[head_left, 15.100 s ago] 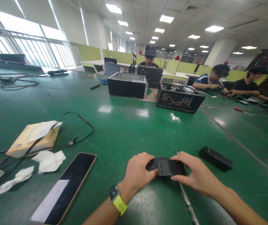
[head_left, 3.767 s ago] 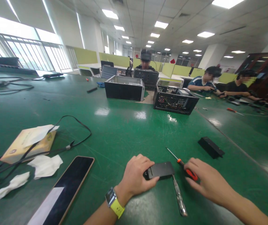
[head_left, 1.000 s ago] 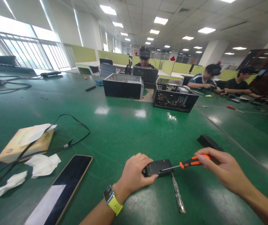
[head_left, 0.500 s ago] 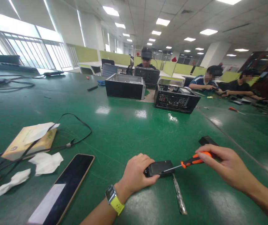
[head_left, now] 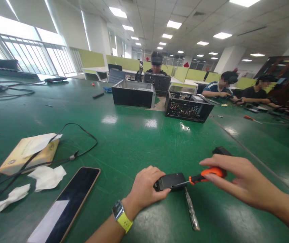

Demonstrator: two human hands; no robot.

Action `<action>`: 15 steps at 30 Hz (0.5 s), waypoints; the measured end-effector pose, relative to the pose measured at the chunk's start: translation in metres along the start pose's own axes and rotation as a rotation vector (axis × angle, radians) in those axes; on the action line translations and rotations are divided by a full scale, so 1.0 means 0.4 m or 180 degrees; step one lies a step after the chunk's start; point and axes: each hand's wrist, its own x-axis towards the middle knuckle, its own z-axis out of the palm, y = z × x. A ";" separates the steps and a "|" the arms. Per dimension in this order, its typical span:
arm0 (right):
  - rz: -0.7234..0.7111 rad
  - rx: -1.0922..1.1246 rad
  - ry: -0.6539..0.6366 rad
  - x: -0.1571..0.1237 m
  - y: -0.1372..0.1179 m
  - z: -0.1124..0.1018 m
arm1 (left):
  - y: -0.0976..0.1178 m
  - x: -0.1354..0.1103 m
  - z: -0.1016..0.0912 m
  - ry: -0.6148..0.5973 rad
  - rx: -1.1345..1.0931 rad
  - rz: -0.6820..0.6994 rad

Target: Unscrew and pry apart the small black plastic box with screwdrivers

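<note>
My left hand, with a yellow-strapped watch on its wrist, grips one end of a small black rectangular device on the table. An orange-and-black screwdriver is in my right hand, its handle between the thumb and the fingers. The screwdriver's shaft lies low across the device, and its tip touches or sits very close to the top face. A clear-handled tester screwdriver lies just below the device. Partly behind my right hand is another black object.
On the left are a phone, crumpled tissues, a yellow box and a black cable. Two open computer cases stand farther back on the green table. Several people sit beyond, and another orange screwdriver lies at right.
My right hand has moved left, and its fingers have shifted around the screwdriver handle. The screwdriver's tip is farther left on the device. My left hand keeps its grip.
</note>
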 end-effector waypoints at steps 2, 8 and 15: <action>0.0008 -0.0002 -0.0086 0.001 0.002 -0.010 | -0.001 0.000 0.000 -0.0005 0.0015 0.0000; 0.0911 -0.0127 0.1001 -0.106 0.085 0.020 | -0.003 -0.002 -0.001 0.0042 0.0011 0.0025; 0.1665 -0.0555 0.1097 -0.325 0.157 0.295 | -0.008 -0.001 0.003 0.0119 -0.0121 0.0010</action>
